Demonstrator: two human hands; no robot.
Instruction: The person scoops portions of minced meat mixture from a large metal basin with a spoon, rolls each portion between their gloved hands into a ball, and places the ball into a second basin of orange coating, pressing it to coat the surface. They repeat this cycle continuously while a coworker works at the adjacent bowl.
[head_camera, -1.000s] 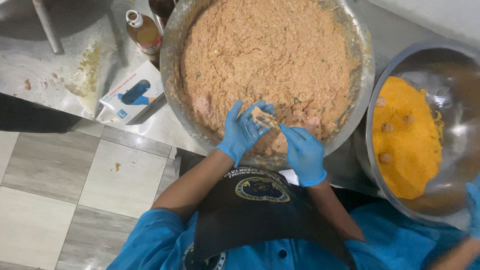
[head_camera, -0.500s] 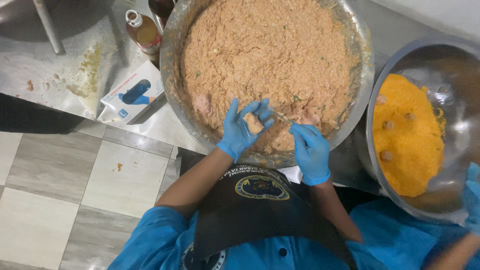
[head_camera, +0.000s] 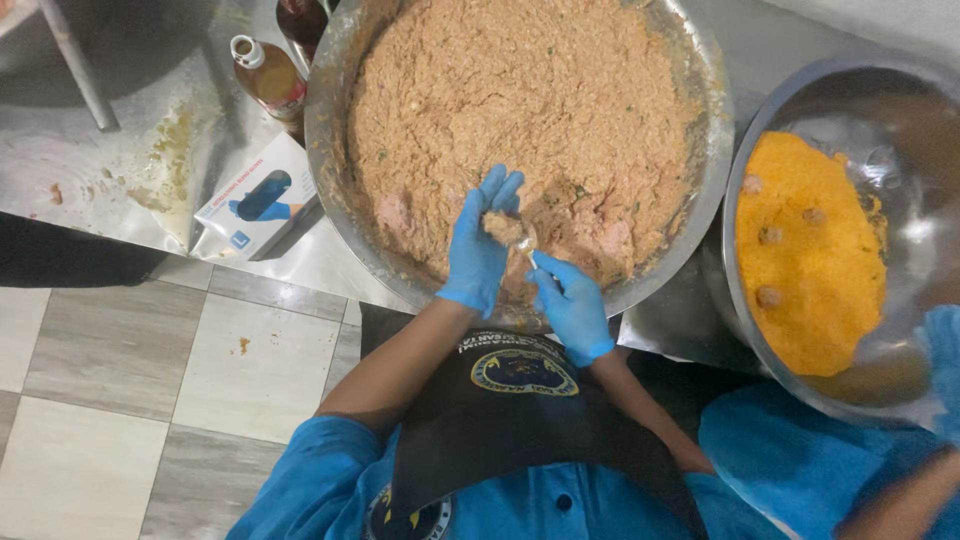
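A wide steel bowl (head_camera: 328, 130) holds a big mass of brownish-orange minced mixture (head_camera: 540, 110). Both my hands wear blue gloves and hover over the bowl's near rim. My left hand (head_camera: 480, 250) is turned palm-up, fingers raised, cradling a small lump of the mixture (head_camera: 503, 228). My right hand (head_camera: 570, 305) sits just beside it and pinches a small spoon (head_camera: 528, 248), whose tip touches the lump.
To the right, a second steel bowl (head_camera: 742, 170) contains orange crumbs (head_camera: 810, 270) with a few small balls (head_camera: 768, 296) on them. A sauce bottle (head_camera: 270, 80) and a glove box (head_camera: 255, 200) stand on the steel counter at left. Another person's blue sleeve (head_camera: 800, 450) is at lower right.
My right hand has drawn in toward the left hand with the spoon. The left hand turned palm-up, and the lump now lies in it.
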